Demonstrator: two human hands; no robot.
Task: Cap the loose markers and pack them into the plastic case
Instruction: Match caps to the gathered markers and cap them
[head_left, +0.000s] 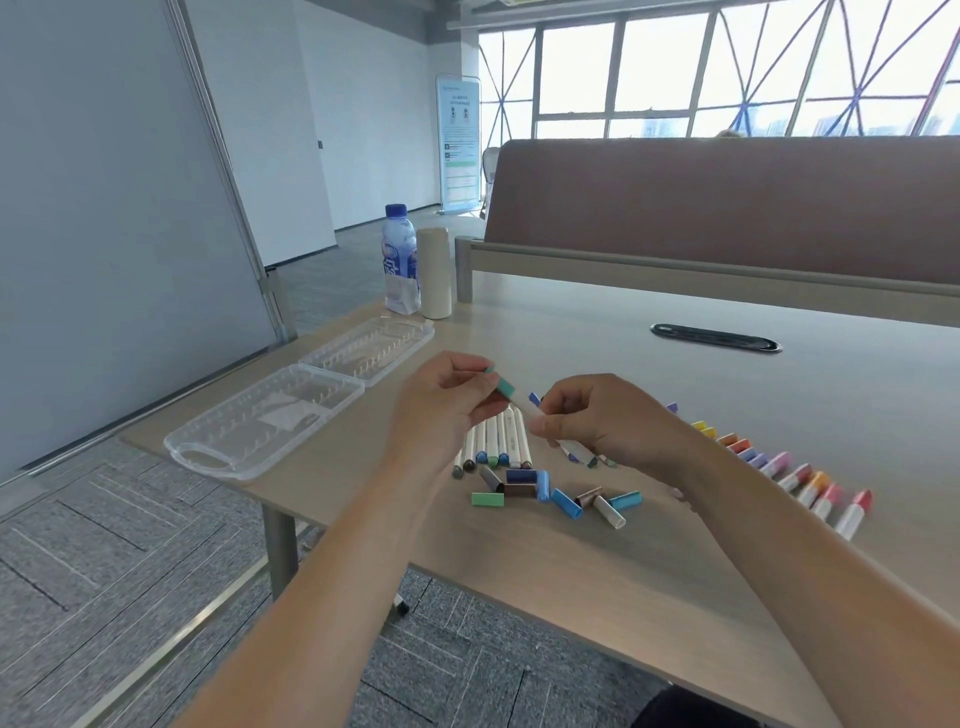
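My left hand (447, 400) pinches a teal cap (503, 385) that sits on the end of a white marker (524, 408). My right hand (597, 421) grips the other end of that marker, just above the table. Under my hands lies a bunch of several uncapped white markers (496, 441). Several loose caps (550, 496) in green, blue, brown and white lie in front of them. A row of several capped markers (789, 470) in warm colours stretches to the right. The clear plastic case (291, 400) lies open on the left, with nothing in it.
A water bottle (400, 260) and a cream cylinder (434, 273) stand at the table's far left corner. A black cable slot (714, 338) sits in the tabletop to the right, and a brown divider (727, 208) runs along the back. The table's near edge runs close below the caps.
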